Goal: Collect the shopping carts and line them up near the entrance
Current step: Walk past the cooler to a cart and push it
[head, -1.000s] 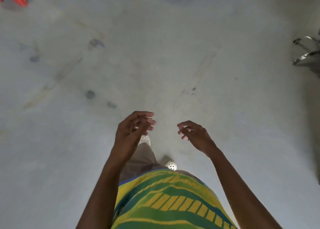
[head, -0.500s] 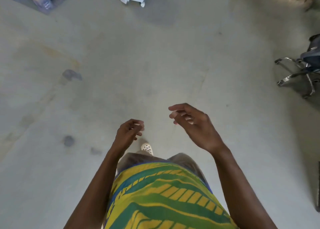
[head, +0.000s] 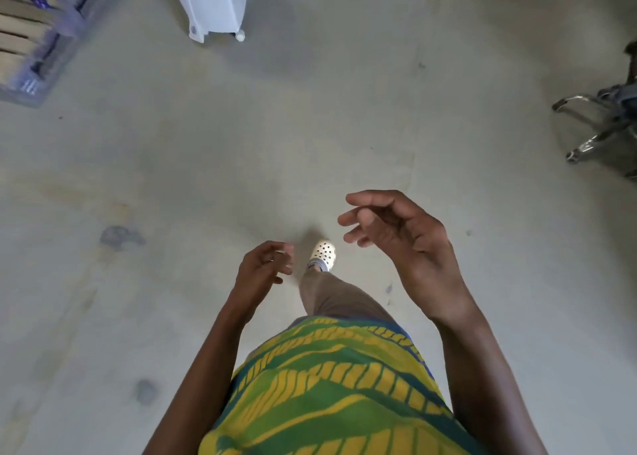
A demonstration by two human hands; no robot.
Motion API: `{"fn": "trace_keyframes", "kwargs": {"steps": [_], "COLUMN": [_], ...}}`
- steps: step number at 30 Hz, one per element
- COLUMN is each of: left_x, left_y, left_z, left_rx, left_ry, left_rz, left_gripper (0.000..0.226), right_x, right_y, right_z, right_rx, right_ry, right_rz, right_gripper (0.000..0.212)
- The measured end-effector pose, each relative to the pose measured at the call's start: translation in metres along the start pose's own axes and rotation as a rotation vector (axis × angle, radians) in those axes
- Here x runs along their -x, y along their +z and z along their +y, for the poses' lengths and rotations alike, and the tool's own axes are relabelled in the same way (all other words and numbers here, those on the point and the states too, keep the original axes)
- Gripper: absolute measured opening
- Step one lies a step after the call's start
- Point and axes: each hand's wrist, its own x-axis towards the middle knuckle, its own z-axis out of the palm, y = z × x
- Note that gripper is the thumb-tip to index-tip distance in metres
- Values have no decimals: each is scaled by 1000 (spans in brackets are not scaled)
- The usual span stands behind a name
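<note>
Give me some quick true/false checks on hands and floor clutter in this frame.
1. Left hand and right hand hold nothing. True.
2. A white unit on small wheels stands at the top of the view. True.
3. The chrome base sits at the left edge. False: it is at the right edge.
4. The shoe between the hands is black. False: it is white with dark holes.
</note>
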Motion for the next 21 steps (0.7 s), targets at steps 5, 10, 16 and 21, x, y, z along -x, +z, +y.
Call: {"fn": "trace_keyframes", "kwargs": {"steps": [5, 10, 16, 21], "left_x": [-96, -185, -313, -436], "left_y": [-22, -46, -75, -118], "left_z": [85, 177, 263, 334], "left_rx": [-6, 63, 165, 169], "left_ry": [22, 100, 128, 132], "left_rz": [8, 17, 27, 29], "left_gripper": [16, 13, 15, 15], "right_x": [-142, -270, -420, -560], "right_y": [-5, -8, -4, 11], "right_z": [-17, -42, -42, -34], "right_rx": [13, 112, 121, 73], "right_ry": [34, 67, 118, 247], "right_rz": [20, -27, 2, 74], "right_gripper": [28, 30, 27, 19]}}
